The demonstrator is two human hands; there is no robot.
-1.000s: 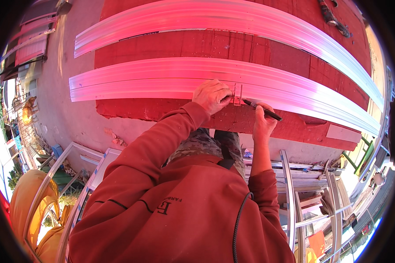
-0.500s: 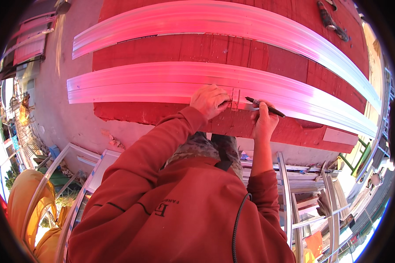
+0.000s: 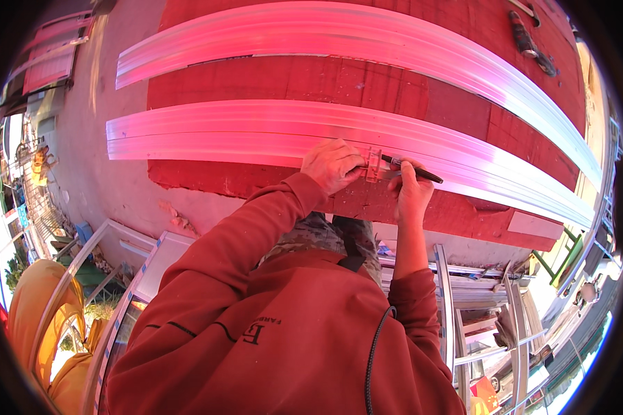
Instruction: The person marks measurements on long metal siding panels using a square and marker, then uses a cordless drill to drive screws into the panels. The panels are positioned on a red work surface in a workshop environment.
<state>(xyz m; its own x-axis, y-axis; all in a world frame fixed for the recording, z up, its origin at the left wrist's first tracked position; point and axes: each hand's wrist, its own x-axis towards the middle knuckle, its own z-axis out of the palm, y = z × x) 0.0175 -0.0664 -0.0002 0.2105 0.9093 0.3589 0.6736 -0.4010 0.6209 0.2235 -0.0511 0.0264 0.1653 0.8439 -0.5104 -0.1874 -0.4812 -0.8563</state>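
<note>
My left hand [image 3: 332, 166] is closed, thumb and fingers pinching the near end of a small shiny bracket-like piece [image 3: 374, 166]. This piece sits at the near edge of the closer long metal profile [image 3: 214, 131]; its exact shape is hard to make out in the pink glare. In my right hand [image 3: 412, 190] is a black marker pen [image 3: 429, 176], gripped between thumb and fingers. Its tip points left and reaches the right side of the small piece. Whether the tip touches it, I cannot tell.
A second long metal profile [image 3: 311, 31] lies farther away, roughly parallel, on the red board surface [image 3: 387, 86]. A dark power-tool-like object [image 3: 526, 38] rests at the far right. Metal frames [image 3: 450, 311] stand behind on the right, with yellow cloth [image 3: 38, 304] on the left.
The marker's tip has moved left and slightly down, up to the small piece. The small piece has shifted slightly right and down with my left hand.
</note>
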